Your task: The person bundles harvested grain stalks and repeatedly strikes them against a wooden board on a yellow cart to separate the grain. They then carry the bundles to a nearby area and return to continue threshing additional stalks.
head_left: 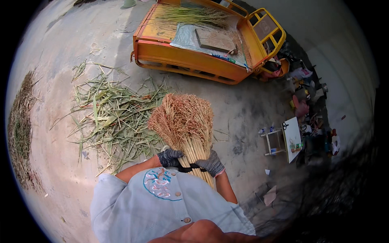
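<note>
One bundle of pale straw stalks (pixel 193 152), topped by a single bushy reddish-brown seed head (pixel 182 117), is held upright in front of the chest. Two gloved hands are seen on it: the left hand (pixel 169 157), in a dark grey glove, is closed around the stalks on one side, and the right hand (pixel 211 163), in a lighter grey glove, is clamped on the other side, with one black strap (pixel 189 167) stretched across the stalks between them. One scattered heap of green leaves and stems (pixel 113 117) is spread on the concrete ground (pixel 243 109) just beyond the bundle, and one long brownish strip of dried plant matter (pixel 20 133) lies along the far left. One orange cart bed (pixel 190 56) is parked further off, with one sheaf of green stalks (pixel 194 16) laid in it. One small white table (pixel 291 137) is seen on the right amid clutter too small to be told apart. The lower ends of the stalks are hidden behind the pale blue shirt (pixel 162 206), and the lower right is blurred.
</note>
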### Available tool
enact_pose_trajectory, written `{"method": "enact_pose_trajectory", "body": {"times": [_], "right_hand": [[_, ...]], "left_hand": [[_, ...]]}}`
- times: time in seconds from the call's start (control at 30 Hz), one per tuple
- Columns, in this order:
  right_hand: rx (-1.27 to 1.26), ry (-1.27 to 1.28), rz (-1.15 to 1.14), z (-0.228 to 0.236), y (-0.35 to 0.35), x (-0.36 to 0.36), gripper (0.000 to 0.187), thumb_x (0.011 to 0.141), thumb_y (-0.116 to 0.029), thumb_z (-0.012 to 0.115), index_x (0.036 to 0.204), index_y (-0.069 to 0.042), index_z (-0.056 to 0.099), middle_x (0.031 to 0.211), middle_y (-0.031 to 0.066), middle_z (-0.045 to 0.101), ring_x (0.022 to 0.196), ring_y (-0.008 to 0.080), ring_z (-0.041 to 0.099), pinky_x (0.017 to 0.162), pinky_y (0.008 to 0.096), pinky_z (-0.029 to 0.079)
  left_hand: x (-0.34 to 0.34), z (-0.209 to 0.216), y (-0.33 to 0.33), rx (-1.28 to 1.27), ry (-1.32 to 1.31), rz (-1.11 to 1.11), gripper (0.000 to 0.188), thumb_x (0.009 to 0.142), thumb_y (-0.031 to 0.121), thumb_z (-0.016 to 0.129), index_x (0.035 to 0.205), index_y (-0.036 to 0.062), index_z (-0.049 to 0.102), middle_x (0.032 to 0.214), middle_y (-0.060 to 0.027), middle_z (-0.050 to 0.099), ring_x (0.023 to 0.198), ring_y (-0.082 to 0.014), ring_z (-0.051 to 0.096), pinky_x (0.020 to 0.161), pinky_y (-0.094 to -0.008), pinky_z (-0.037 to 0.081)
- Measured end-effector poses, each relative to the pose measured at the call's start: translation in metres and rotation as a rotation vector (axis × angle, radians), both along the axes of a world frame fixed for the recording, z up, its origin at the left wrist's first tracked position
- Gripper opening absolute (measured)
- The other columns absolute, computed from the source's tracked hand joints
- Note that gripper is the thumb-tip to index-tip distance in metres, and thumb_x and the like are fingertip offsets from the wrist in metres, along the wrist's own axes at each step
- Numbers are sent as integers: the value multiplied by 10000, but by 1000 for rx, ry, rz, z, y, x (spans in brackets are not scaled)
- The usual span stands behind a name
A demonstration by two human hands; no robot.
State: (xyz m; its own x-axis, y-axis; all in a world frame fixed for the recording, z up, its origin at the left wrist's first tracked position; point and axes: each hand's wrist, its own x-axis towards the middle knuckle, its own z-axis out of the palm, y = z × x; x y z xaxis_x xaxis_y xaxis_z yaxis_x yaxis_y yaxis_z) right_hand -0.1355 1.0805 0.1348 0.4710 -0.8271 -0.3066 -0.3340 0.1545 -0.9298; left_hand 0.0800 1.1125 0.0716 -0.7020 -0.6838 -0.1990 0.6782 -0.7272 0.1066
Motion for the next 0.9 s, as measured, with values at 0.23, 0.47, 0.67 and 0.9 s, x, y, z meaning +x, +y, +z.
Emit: {"method": "enact_pose_trajectory", "body": {"times": [0.23, 0.47, 0.67, 0.9], "right_hand": [[-95, -43, 92, -23, -199, 15, 695, 627, -242, 750, 1174, 65, 450, 1071, 201, 582, 999, 277, 562, 865, 344, 435], [-395, 19, 289, 44, -419, 64, 788, 635, -336, 695, 1219, 99, 395, 1100, 283, 536, 1024, 374, 529, 909, 357, 410], [-779, -132, 171, 73, -621, 146, 726, 651, -328, 684, 1183, 93, 424, 1072, 275, 544, 1010, 368, 539, 885, 397, 426], [-621, -765, -73, 113, -855, 275, 430, 719, -194, 645, 1072, 16, 519, 923, 148, 618, 824, 246, 616, 720, 348, 505]], "left_hand": [[9, 7, -202, -55, -34, 9, 734, 706, 120, 727, 1325, 76, 334, 1278, -136, 457, 1156, -299, 464, 980, -453, 391], [44, 41, -401, -354, -299, 432, 843, 593, 186, 820, 1295, 63, 370, 1250, -96, 477, 1144, -265, 468, 965, -401, 413], [149, 82, -604, -648, -802, 785, 714, 638, 105, 760, 1261, 62, 414, 1170, -34, 514, 1062, -206, 491, 919, -345, 414], [210, 262, -843, -1169, -1691, 902, 435, 700, 146, 724, 1075, -5, 564, 1021, -117, 619, 915, -196, 588, 806, -326, 470]]}}
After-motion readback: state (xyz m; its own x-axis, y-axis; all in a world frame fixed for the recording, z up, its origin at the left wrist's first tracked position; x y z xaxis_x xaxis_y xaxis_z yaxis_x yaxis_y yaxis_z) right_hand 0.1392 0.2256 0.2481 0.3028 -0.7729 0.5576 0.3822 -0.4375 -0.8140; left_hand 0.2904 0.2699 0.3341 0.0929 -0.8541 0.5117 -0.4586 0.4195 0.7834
